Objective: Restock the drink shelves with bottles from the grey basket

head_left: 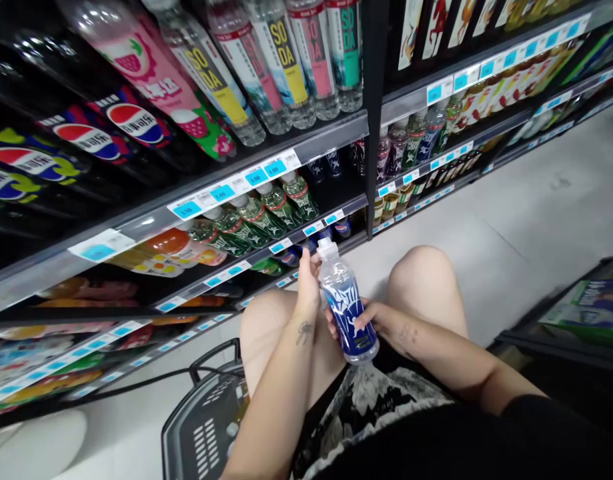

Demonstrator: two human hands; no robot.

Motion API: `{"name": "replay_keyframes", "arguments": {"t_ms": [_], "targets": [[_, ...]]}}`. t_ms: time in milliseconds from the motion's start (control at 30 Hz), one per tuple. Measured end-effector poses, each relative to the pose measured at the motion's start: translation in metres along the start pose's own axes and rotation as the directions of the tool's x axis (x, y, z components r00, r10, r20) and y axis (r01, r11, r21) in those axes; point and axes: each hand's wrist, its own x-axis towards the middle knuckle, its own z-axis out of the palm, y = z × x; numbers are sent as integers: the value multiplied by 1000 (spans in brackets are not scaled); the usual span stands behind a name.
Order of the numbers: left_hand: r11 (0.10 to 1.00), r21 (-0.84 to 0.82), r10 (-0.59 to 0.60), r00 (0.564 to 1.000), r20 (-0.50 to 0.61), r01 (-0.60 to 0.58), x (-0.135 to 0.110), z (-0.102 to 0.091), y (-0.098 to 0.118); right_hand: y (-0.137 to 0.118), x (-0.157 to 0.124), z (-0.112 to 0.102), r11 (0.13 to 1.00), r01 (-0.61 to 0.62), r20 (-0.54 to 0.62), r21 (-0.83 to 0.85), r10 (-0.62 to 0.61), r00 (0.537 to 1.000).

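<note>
A clear plastic drink bottle with a blue label, white lettering and a white cap is held tilted above my lap. My right hand is closed round its lower half, thumb across the label and fingertips showing at the far side. At the bottle's upper left side is my left hand, thumb pointing up and the other fingers curled partly out of sight behind the bottle. Beyond the hands, similar bottles with green labels stand on a lower shelf.
A dark shopping basket with some items sits on the floor at my left. Shelves with price-tag strips hold cola bottles and soda water bottles. A green box is at the right, and pale floor runs between.
</note>
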Motion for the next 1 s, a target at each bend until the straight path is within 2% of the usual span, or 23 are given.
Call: {"name": "replay_keyframes", "arguments": {"t_ms": [100, 233, 333, 500, 633, 733, 833, 1000], "targets": [[996, 41, -80, 989, 123, 75, -11, 3, 1, -3, 4, 11, 997, 70, -40, -21, -71, 997], [998, 40, -47, 974, 223, 39, -17, -1, 4, 0, 12, 12, 994, 112, -30, -16, -112, 993], [997, 63, 19, 948, 318, -41, -21, -12, 5, 12, 21, -6, 997, 72, 80, -12, -71, 994], [947, 194, 117, 837, 534, -257, -34, -26, 10, 40, 28, -44, 997, 2, 298, 78, -26, 954], [895, 286, 133, 818, 560, -342, -40, -25, 9, 43, 22, -56, 988, -71, 455, 139, 0, 890], [852, 342, 162, 821, 548, -397, -42, -23, 7, 35, 17, -57, 987, -120, 500, 105, 52, 865], [800, 389, 197, 813, 548, -457, -44, -21, 6, 30, 14, -58, 989, -136, 500, 56, 90, 862], [747, 423, 236, 799, 553, -514, -47, -19, 8, 31, 12, -59, 984, -171, 452, 45, 133, 882]]}}
